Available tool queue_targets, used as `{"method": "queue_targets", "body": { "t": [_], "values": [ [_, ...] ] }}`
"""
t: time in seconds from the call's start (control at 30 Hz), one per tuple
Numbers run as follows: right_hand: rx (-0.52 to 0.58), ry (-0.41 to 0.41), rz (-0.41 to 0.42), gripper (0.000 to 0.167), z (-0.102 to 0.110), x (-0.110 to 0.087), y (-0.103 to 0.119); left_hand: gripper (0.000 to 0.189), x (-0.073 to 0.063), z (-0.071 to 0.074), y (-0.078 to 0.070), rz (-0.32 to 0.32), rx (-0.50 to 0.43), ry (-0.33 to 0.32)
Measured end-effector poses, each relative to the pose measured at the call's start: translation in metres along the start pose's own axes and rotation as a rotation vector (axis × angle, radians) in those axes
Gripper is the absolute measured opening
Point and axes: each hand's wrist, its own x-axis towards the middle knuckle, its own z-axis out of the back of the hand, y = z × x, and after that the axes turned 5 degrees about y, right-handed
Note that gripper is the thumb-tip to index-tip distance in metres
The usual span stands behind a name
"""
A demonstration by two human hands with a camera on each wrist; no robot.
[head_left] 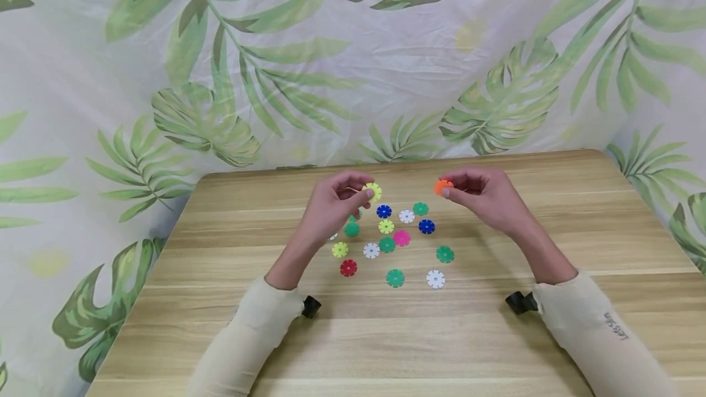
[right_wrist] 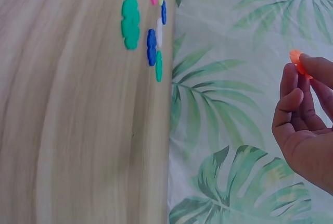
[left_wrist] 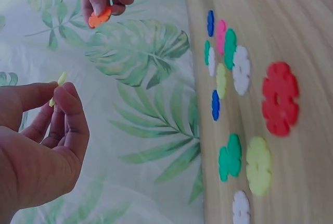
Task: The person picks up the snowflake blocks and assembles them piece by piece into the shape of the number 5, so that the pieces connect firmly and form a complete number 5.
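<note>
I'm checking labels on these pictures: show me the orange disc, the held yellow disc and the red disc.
Orange disc (head_left: 440, 187): head view, on its uncovered face.
Held yellow disc (head_left: 377, 190): head view, on its uncovered right side.
Red disc (left_wrist: 288, 99): left wrist view, on its face, right of the hole.

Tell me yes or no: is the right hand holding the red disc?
No, the right hand pinches the orange disc, while the red disc lies on the table.

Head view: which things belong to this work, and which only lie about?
In use:
yellow notched plastic disc, in left hand
orange notched plastic disc, in right hand

Seemingly idle:
red notched plastic disc
pink one
blue ones
green ones
white ones
other yellow ones
</note>
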Motion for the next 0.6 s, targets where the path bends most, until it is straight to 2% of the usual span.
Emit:
{"method": "queue_targets", "body": {
  "t": [0.2, 0.43, 0.6],
  "values": [
    [0.011, -0.011, 0.030, 0.024, -0.004, 0.005, 0.004, 0.021, 0.006, -0.007, -0.005, -0.023, -0.040, 0.000],
    [0.034, -0.010, 0.061, 0.021, -0.012, 0.011, 0.011, 0.020, 0.013, -0.013, -0.009, 0.035, -0.127, -0.003],
    [0.038, 0.000, 0.068, 0.021, -0.017, 0.013, 0.015, 0.021, 0.016, -0.016, -0.009, 0.064, -0.146, -0.015]
  ]
}}
